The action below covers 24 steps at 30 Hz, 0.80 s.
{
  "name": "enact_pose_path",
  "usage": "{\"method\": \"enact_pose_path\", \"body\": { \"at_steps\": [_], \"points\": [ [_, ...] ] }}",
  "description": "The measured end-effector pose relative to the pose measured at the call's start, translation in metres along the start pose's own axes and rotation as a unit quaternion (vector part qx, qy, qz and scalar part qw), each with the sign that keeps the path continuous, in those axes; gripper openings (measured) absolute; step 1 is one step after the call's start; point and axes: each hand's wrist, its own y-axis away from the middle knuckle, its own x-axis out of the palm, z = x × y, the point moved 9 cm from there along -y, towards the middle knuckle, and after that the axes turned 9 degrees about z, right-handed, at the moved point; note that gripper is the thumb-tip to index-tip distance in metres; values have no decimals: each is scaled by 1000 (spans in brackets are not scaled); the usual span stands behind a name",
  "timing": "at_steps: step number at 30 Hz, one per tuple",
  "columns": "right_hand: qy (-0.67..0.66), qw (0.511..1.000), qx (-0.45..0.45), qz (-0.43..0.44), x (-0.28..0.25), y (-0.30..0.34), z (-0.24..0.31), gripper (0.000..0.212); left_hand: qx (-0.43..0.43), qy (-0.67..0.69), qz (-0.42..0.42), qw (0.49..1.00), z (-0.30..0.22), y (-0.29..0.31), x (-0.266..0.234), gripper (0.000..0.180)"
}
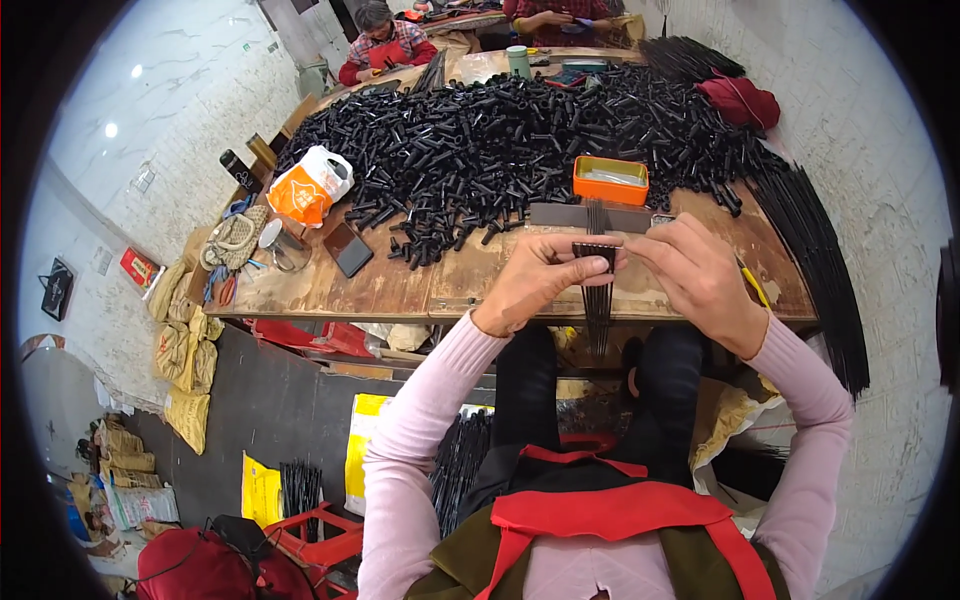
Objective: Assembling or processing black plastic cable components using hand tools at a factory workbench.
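A bundle of thin black rods (597,318) stands out from my left hand (545,275), whose thumb and fingers are wrapped round it just above the table's front edge. The rods run lengthwise away from me, and a dark band or block crosses them at the grip. Close against the right side of the bundle is my right hand (695,275). Its thumb and forefinger are pinched together by the left fingertips; whatever they hold is too small to make out. Beyond the hands a flat grey bar (555,215) lies on the wooden table (400,290), partly behind the rods.
A big heap of black plastic handles (470,140) covers the table's far part. An orange box (611,180) stands before it. Leftward are a phone (348,249), a glass mug (285,247) and a white-and-orange bag (312,187). Long black rods (815,260) overhang the right edge. Two people sit opposite.
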Motion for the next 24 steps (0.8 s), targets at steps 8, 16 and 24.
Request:
{"method": "enact_pose_path", "body": {
  "at_steps": [8,16,24],
  "points": [
    [7,999,25,-31,-10,-1,0,41,9,13,-5,1000,0,-1,3,30],
    [-87,989,109,-44,-14,2,-42,33,-27,-36,-28,999,8,5,5,35],
    [-336,926,138,103,132,39,-33,30,-55,-56,-31,996,21,5,-1,40]
  ]
}}
